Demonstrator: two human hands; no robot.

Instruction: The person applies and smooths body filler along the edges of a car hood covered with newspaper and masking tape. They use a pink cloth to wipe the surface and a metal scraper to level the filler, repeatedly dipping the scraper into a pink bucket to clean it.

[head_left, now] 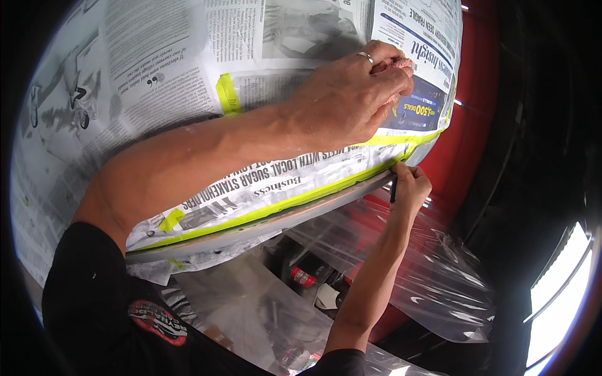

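My left hand (342,100), with a ring on one finger, is closed round a crumpled reddish-white cloth (394,65). It rests over newspaper sheets (157,56) that cover a large curved panel. Bright yellow-green masking tape (276,217) runs along the paper's lower border, beside a bare grey edge strip (251,233). At the far right end of that strip, my right hand (412,187) pinches a small black piece (393,190), its fingertips touching the taped edge. What exactly the black piece is, I cannot make out.
Clear plastic sheeting (433,269) hangs below the panel on the right and continues under it. A red cylindrical object (303,277) lies among dark items beneath. Beyond the panel stands a red surface (480,94). Bright light (561,301) enters at the lower right.
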